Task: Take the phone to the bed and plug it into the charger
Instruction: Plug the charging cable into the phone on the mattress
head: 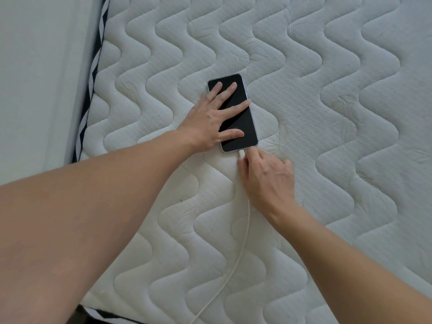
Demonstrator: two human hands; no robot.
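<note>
A phone (243, 120) with a dark screen lies face up on the white quilted mattress (327, 90). My left hand (210, 120) rests flat on the screen, fingers spread, pressing it down. My right hand (266, 178) pinches the white plug (241, 154) of the charger cable at the phone's near end; the plug sits against the phone's port. The white cable (240, 249) trails from the plug toward the mattress's near edge.
The mattress's left edge has a black-and-white striped trim (90, 90). Beyond that trim lies a pale flat surface (39, 78). Bare quilting stretches to the right and far side of the phone.
</note>
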